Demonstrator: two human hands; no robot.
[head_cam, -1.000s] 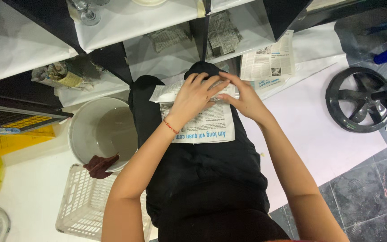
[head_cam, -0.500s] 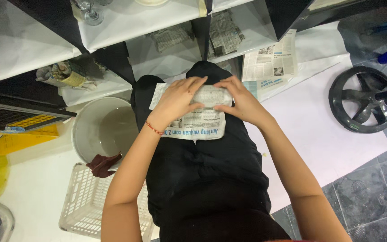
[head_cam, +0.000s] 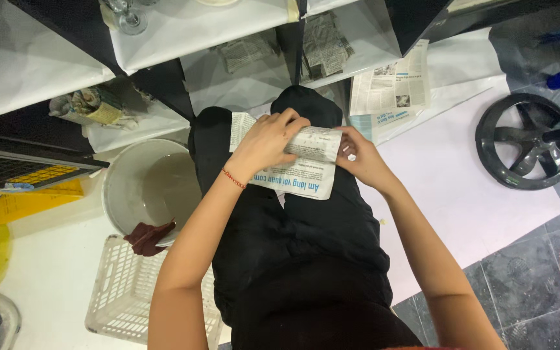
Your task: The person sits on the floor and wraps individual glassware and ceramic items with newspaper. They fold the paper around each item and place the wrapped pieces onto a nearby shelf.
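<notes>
Both hands point(head_cam: 268, 144) around newspaper bundle point(head_cam: 306, 159)

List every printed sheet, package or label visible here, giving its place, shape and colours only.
Newspaper roll: on the lap, under left hand and right hand; white, blue headline.
Newspaper sheets: floor, upper right; flat, white-grey.
Yellow carton: left edge; flat, black markings.

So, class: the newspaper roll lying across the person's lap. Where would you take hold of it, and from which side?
Grip the newspaper-wrapped roll at its two ends, coming down from above. It lies crosswise on the knees, so both ends are reachable. The left hand already presses down on its left half and the right hand pinches its right end. The loose flap hanging towards the body probably would not hold.
</notes>
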